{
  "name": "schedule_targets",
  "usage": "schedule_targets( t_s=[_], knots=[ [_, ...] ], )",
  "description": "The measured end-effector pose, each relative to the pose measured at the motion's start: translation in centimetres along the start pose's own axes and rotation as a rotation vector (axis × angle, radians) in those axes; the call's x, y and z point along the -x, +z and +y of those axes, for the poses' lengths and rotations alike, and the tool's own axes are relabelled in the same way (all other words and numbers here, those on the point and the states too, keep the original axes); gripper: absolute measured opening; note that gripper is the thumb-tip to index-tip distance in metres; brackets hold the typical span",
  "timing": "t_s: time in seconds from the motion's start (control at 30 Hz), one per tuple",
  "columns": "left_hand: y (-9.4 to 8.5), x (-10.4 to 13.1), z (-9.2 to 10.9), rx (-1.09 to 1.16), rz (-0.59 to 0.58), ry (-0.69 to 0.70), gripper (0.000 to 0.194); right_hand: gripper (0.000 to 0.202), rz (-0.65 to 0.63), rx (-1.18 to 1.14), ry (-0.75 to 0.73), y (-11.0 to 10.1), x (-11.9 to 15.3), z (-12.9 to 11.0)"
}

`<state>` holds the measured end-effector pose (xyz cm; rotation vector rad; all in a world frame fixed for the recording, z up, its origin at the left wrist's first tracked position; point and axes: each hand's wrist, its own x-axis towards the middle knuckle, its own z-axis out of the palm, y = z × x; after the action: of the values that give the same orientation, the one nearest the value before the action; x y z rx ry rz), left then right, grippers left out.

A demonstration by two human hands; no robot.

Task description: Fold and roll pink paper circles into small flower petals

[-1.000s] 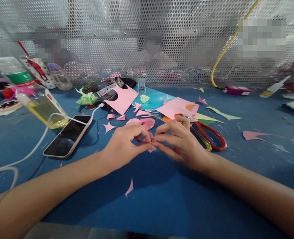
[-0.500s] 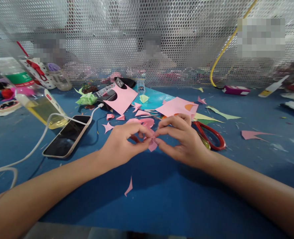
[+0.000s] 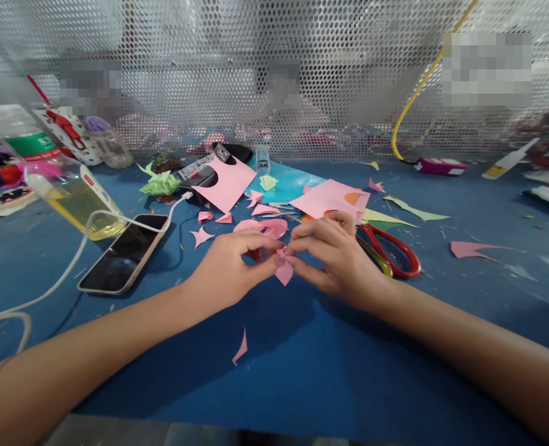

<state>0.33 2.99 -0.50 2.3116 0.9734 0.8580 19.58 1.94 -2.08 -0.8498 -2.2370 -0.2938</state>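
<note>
Between my two hands, above the blue table (image 3: 274, 371), is a small folded pink paper piece (image 3: 284, 272) with a pointed lower end. My left hand (image 3: 237, 266) pinches its left side between thumb and fingers. From the right, my right hand (image 3: 337, 260) pinches the same piece near its top. A curled pink paper shape (image 3: 274, 228) lies just behind my fingertips. Red-handled scissors (image 3: 411, 263) rest beside my right hand, partly hidden by it. A thin pink scrap (image 3: 241, 348) lies in front of my hands.
At left are a phone (image 3: 121, 260) with a white cable and a tilted bottle (image 3: 79, 207) of yellow liquid. Pink sheets (image 3: 333, 197), a blue sheet (image 3: 288, 179) and scraps lie behind my hands. A perforated metal screen (image 3: 349, 80) stands at the back; blurred people are behind it.
My fingers have shifted slightly on the pink piece, and more of its lower part shows below them. The rest looks the same apart from a slight shift of view.
</note>
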Motion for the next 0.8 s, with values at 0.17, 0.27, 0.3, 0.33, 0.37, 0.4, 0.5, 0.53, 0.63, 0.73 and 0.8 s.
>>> schedule_targets(
  t_s=[0.17, 0.27, 0.3, 0.33, 0.37, 0.4, 0.5, 0.53, 0.63, 0.73, 0.8],
  knots=[
    [-0.20, -0.09, -0.06, -0.094, 0.003, 0.080, 0.012, 0.002, -0.024, 0.014, 0.003, 0.06, -0.03, 0.08],
    [-0.18, -0.18, -0.24, -0.111, 0.021, 0.157, 0.010, 0.004, -0.033, 0.015, 0.007, 0.10, 0.01, -0.03],
    [-0.16, -0.19, -0.31, -0.113, 0.028, 0.176, 0.010, 0.005, -0.036, 0.013, 0.005, 0.10, 0.03, -0.08],
    [-0.14, -0.20, -0.38, -0.115, 0.037, 0.195, 0.009, 0.006, -0.041, 0.012, 0.004, 0.09, 0.04, -0.13],
    [-0.12, -0.21, -0.44, -0.118, 0.045, 0.211, 0.009, 0.007, -0.050, 0.009, 0.002, 0.07, 0.04, -0.17],
    [-0.12, -0.20, -0.50, -0.123, 0.052, 0.227, 0.009, 0.007, -0.063, 0.006, 0.000, 0.05, 0.03, -0.21],
    [-0.14, -0.15, -0.62, -0.157, 0.059, 0.273, 0.011, 0.008, -0.092, -0.014, -0.009, 0.03, 0.01, -0.26],
    [-0.13, -0.12, -0.65, -0.172, 0.055, 0.291, 0.011, 0.009, -0.094, -0.030, -0.016, 0.06, 0.02, -0.27],
    [0.01, -0.01, -0.75, -0.204, 0.038, 0.330, 0.011, 0.015, -0.084, -0.088, -0.044, 0.24, 0.09, -0.27],
    [0.25, 0.05, -0.79, -0.211, 0.035, 0.341, 0.011, 0.019, -0.071, -0.116, -0.048, 0.44, 0.15, -0.27],
    [0.32, 0.01, -0.71, -0.184, 0.036, 0.304, 0.011, 0.018, -0.068, -0.130, -0.034, 0.52, 0.12, -0.25]
  ],
)
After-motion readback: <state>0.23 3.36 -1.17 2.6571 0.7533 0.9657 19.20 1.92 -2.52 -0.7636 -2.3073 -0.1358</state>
